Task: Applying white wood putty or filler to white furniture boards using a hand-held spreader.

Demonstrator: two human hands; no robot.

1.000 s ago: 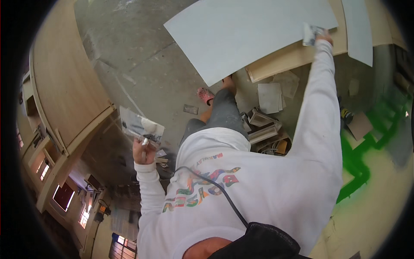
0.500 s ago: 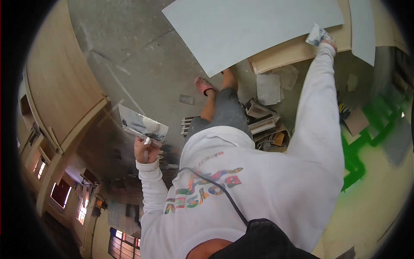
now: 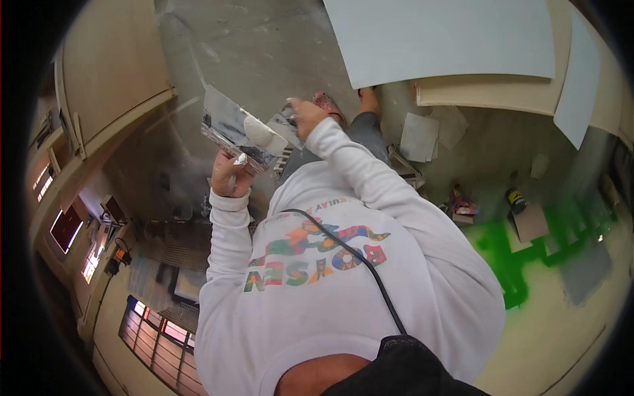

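Note:
My left hand (image 3: 230, 179) is closed under the edge of a flat, smeared putty board (image 3: 224, 113). A mound of white putty (image 3: 261, 134) lies on that board, and a white dab sticks to my thumb. In my right hand (image 3: 308, 117) is a putty knife (image 3: 285, 124), its wide blade smeared grey and white. The blade is right beside the putty, at the board's right side; whether it touches the putty I cannot tell.
A large pale panel (image 3: 449, 43) lies at the far right over a cream board (image 3: 485, 92), with a narrow pale strip (image 3: 578, 82) alongside. Paper sheets (image 3: 419, 137) and a yellow-black can (image 3: 516, 199) are on the floor. A wooden panel (image 3: 112, 79) stands at the left.
My right hand has swung from the pale panel's edge at the right over to the putty board, still with the putty knife. My left hand and the board have risen slightly in the picture.

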